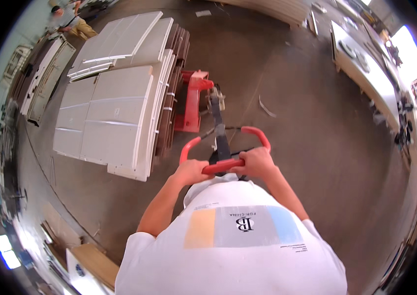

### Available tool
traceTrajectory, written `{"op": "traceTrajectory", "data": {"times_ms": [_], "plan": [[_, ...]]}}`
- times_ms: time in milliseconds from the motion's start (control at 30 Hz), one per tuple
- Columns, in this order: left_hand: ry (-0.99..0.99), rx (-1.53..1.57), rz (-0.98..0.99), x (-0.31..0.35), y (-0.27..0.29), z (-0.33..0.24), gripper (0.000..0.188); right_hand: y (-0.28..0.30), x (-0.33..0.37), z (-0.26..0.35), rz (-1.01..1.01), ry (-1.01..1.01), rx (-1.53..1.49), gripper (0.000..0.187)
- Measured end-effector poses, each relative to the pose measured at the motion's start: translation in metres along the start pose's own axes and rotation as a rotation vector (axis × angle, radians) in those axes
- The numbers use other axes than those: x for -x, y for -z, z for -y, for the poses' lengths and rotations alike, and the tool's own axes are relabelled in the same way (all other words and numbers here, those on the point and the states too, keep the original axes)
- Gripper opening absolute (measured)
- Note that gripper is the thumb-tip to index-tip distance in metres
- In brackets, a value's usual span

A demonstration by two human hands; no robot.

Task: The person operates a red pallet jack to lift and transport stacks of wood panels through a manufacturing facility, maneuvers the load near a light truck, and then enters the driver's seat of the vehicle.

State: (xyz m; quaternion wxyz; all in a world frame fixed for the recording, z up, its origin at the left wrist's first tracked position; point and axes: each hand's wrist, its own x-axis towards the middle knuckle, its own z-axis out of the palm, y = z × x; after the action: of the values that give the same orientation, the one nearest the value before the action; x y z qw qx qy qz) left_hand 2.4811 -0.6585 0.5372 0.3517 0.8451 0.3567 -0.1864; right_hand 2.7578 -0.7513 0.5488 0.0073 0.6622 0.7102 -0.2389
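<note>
Both my hands grip the red loop handle of a pallet jack (pixel 189 105), close in front of my body. My left hand (pixel 192 172) is wrapped round the left end of the handle's near bar (pixel 223 166). Round the right end of that bar, my right hand (pixel 256 162) is closed. A dark shaft (pixel 220 123) runs from the handle away to the jack's red body. Ahead and to the left, right beside the jack, stands a tall stack of white panels (pixel 115 110) bound with straps, with brown boards at its side. The jack's forks are hidden.
A long white-topped table (pixel 366 69) with things on it stands at the right. Another stack of boards (pixel 272 10) lies at the far end. At the far left a person (pixel 71 22) bends beside more panels (pixel 51 81). A pale strip (pixel 266 106) lies on the floor.
</note>
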Motion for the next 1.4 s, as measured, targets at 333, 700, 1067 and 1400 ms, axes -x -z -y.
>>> {"op": "traceTrajectory", "data": {"times_ms": [333, 700, 1067, 1400], "plan": [[0.027, -0.081, -0.252, 0.070, -0.233, -0.207, 0.034, -0.085, 0.274, -0.090, 0.128, 0.015, 0.043, 0.071], [0.067, -0.121, -0.220, 0.002, -0.298, -0.273, 0.036, -0.146, 0.322, -0.195, 0.063, 0.033, -0.036, 0.068], [-0.084, 0.133, -0.432, -0.041, -0.157, -0.185, 0.035, -0.081, 0.180, -0.204, 0.073, 0.329, -0.233, 0.037], [-0.188, 0.069, -1.087, -0.109, -0.012, -0.152, 0.048, 0.025, 0.076, -0.212, -0.634, 0.340, -0.423, 0.028]]}}
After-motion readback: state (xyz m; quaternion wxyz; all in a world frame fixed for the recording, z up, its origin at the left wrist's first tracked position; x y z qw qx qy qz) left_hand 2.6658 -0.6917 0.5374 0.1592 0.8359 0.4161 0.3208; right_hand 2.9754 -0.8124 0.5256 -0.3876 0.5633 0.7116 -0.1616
